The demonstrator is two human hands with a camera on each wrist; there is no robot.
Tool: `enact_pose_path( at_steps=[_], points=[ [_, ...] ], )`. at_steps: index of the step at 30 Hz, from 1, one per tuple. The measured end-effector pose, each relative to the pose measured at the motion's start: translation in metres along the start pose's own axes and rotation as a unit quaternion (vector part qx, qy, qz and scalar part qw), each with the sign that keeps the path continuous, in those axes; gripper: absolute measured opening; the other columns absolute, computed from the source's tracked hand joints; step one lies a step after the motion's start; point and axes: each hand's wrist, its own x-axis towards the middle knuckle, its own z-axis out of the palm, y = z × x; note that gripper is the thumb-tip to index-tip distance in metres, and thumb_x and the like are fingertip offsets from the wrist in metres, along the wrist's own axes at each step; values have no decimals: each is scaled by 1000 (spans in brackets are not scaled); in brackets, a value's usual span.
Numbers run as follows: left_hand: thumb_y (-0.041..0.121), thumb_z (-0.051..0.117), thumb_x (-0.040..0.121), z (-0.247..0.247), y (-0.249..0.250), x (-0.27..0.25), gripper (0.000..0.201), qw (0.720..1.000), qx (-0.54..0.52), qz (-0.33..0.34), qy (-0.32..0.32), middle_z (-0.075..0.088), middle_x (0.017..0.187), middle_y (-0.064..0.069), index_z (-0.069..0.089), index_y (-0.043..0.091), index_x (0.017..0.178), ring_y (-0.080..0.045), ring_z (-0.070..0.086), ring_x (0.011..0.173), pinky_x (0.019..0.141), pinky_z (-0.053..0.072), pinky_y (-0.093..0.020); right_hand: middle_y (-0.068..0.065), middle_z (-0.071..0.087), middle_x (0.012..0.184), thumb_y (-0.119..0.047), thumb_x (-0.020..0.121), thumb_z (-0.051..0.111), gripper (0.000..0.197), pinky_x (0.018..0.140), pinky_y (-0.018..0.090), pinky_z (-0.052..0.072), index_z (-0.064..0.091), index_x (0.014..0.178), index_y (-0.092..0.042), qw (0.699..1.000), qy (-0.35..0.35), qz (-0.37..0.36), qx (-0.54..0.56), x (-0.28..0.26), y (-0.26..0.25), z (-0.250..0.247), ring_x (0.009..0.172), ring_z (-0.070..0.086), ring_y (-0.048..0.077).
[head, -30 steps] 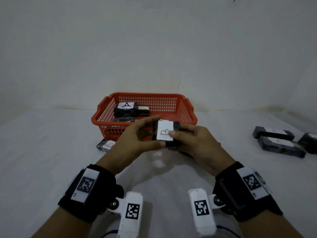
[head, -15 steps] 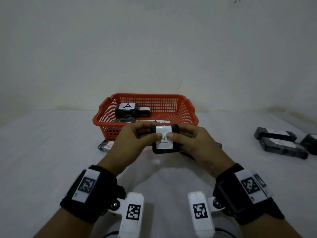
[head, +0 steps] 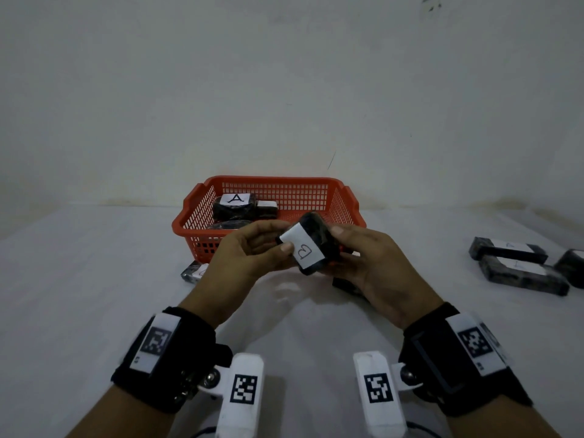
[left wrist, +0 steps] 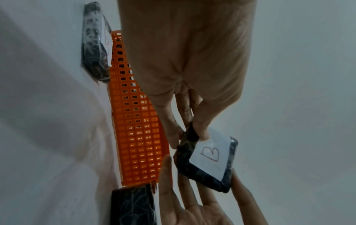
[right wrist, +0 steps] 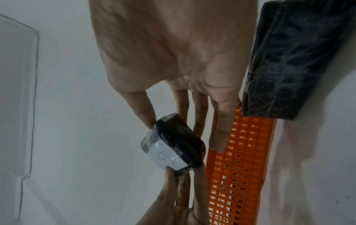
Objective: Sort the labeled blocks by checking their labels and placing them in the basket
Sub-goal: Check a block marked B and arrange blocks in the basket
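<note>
A black wrapped block with a white label marked B (head: 308,248) is held in the air just in front of the orange basket (head: 275,180). My left hand (head: 282,237) pinches its left end, thumb on the label. On the opposite end my right hand (head: 335,248) grips it, thumb on top and fingers behind. The left wrist view shows the B block (left wrist: 210,159) tilted like a diamond between both hands. From the right wrist the B block (right wrist: 173,144) is seen edge on. Inside the basket lies a block marked A (head: 235,205) with others beside it.
Three labelled blocks (head: 505,251) (head: 524,275) (head: 572,263) lie on the white surface at the far right. One block (head: 194,271) lies by the basket's front left corner, another (head: 347,284) sits under my right hand. A wall stands behind the basket.
Both hands have turned the B block, so its label now lies slanted with the letter on its side. The block sits slightly higher and nearer the basket.
</note>
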Motion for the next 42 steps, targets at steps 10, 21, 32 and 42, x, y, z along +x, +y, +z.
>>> enact_pose_path(
  at_steps=[10,21,32,42],
  points=[
    [19,66,93,4,3,-2,36,993,58,-13,-101,71,128,-1,66,23,129,-19,66,123,104,53,-40,12,78,117,-31,81,75,45,105,42,56,76,120,-9,999,-42,5,-24,2,7,-3,116,73,29],
    [34,78,82,1,2,-1,57,995,92,-18,-45,72,127,1,62,21,136,-15,68,120,106,52,-43,7,79,117,-17,90,76,35,105,40,56,74,125,-16,993,-50,-21,-101,-1,5,-6,113,74,23],
    [1,76,83,1,5,-3,47,996,87,6,-20,78,113,6,65,22,124,-4,72,108,83,58,-17,2,77,122,-24,72,86,58,106,41,56,70,128,-18,993,-51,-21,-100,0,7,-7,116,73,18],
    [15,76,85,9,6,-4,48,996,87,8,-35,72,123,11,63,29,130,-2,70,111,86,61,-23,7,78,118,-10,89,78,39,84,35,64,71,126,-14,996,-3,-7,-86,-1,7,-6,108,76,24]
  ],
)
